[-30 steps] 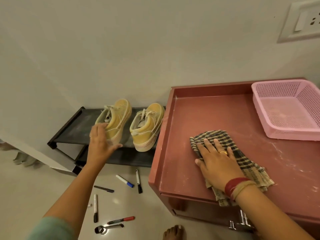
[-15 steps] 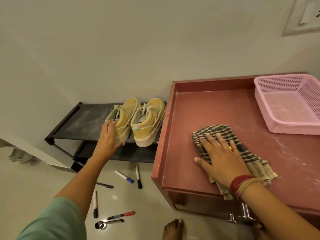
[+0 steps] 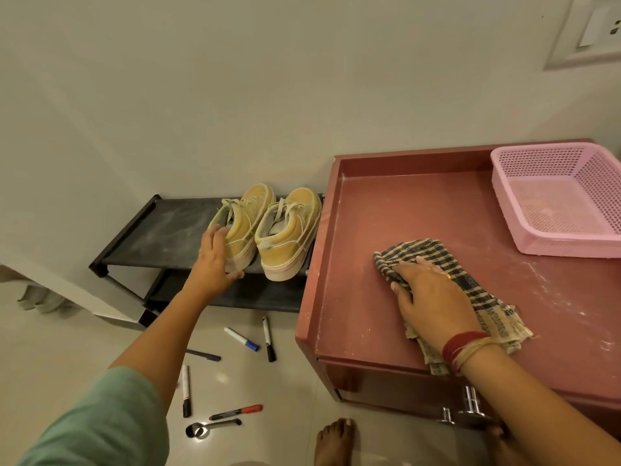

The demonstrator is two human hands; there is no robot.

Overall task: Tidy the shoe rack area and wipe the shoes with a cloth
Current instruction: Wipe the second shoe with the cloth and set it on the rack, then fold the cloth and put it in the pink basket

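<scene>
Two yellow sneakers stand side by side on the top shelf of a low black shoe rack [image 3: 158, 230], at its right end. My left hand [image 3: 216, 260] cups the heel of the left sneaker [image 3: 247, 220], fingers over the collar and thumb by the sole. The right sneaker [image 3: 289, 230] touches it and sits against the red cabinet. On the dusty red cabinet top [image 3: 369, 213], my right hand [image 3: 433, 297] presses a checked cloth [image 3: 420, 250], fingers curled into its bunched fabric.
A pink mesh basket [image 3: 504, 203] sits at the cabinet's back right. Several markers [image 3: 242, 339] and a metal spoon [image 3: 211, 427] lie on the floor in front of the rack. A bare foot [image 3: 336, 438] stands by the cabinet corner. A switch plate [image 3: 591, 28] is on the wall.
My left hand has slid the left sneaker rightward until it sits against the other one. My right hand's flat fingers have curled, bunching the cloth.
</scene>
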